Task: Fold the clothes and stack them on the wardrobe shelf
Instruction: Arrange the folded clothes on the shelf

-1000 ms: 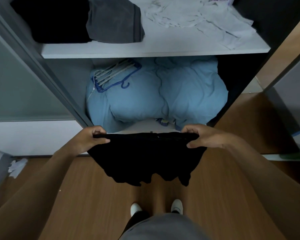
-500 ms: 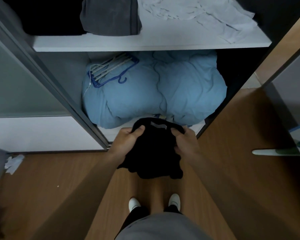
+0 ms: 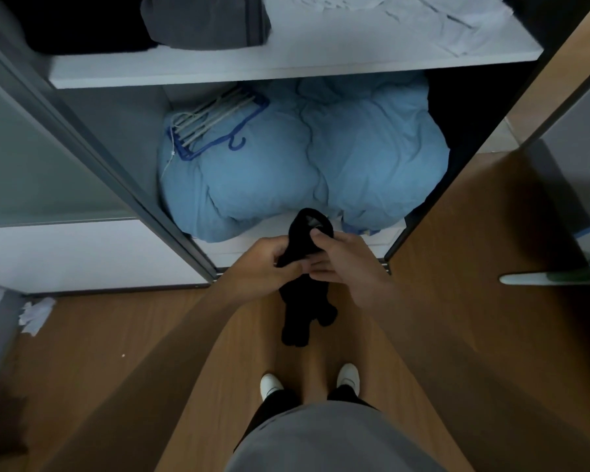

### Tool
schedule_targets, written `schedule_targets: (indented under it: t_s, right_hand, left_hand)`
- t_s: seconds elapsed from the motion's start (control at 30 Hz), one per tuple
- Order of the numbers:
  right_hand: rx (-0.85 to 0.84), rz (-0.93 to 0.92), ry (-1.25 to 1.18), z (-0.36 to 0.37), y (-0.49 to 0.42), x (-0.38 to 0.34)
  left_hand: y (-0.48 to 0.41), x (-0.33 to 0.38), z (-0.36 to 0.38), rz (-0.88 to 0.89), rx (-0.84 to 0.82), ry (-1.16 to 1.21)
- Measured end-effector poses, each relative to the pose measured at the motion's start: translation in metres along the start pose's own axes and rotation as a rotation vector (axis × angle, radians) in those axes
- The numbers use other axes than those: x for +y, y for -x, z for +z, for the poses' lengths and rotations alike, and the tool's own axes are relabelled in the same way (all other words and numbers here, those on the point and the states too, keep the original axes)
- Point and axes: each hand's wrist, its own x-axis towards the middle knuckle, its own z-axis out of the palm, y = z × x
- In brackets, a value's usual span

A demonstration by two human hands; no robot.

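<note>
A black garment [image 3: 304,301] hangs folded lengthwise in front of the open wardrobe, its lower end dangling above the floor. My left hand [image 3: 269,264] grips its top from the left. My right hand [image 3: 338,257] pinches the same top from the right, thumb over the cloth. The two hands touch each other. On the white wardrobe shelf [image 3: 286,63] above lie a folded black garment [image 3: 82,25], a folded grey garment [image 3: 205,18] and loose white clothes [image 3: 423,18].
Below the shelf a bulky light-blue duvet [image 3: 304,165] fills the compartment, with a bundle of hangers [image 3: 212,124] on it. A sliding door frame [image 3: 99,158] stands at the left. A crumpled white cloth [image 3: 34,315] lies on the wooden floor [image 3: 116,369]. My feet [image 3: 307,383] stand below the garment.
My hands have come together from wide apart, bringing the garment's two sides onto each other. The cloth now hangs as a narrow strip instead of a wide spread.
</note>
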Motion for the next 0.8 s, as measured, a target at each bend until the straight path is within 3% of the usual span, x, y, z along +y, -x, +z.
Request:
schedule_targets:
  t_s: [0.23,0.37,0.47,0.57,0.8]
  right_hand:
    - [-0.114,0.0,0.257,-0.007,0.011,-0.02]
    - [0.129,-0.487,0.48,-0.028,0.014,-0.037]
    - [-0.092,-0.744,0.636,-0.028,0.016,-0.046]
    - [-0.259,-0.797,0.767,-0.02,0.012,-0.044]
    - [-0.238,-0.847,0.884,-0.018,-0.001,-0.035]
  left_hand:
    - [0.0,0.003,-0.006,0.011,0.032,-0.034]
    - [0.002,0.011,-0.01,0.02,0.033,0.038]
    - [0.002,0.019,-0.012,0.063,0.019,0.048]
    - [0.0,0.028,-0.018,0.123,0.003,0.037]
    - [0.002,0.032,-0.025,0.105,0.031,0.017]
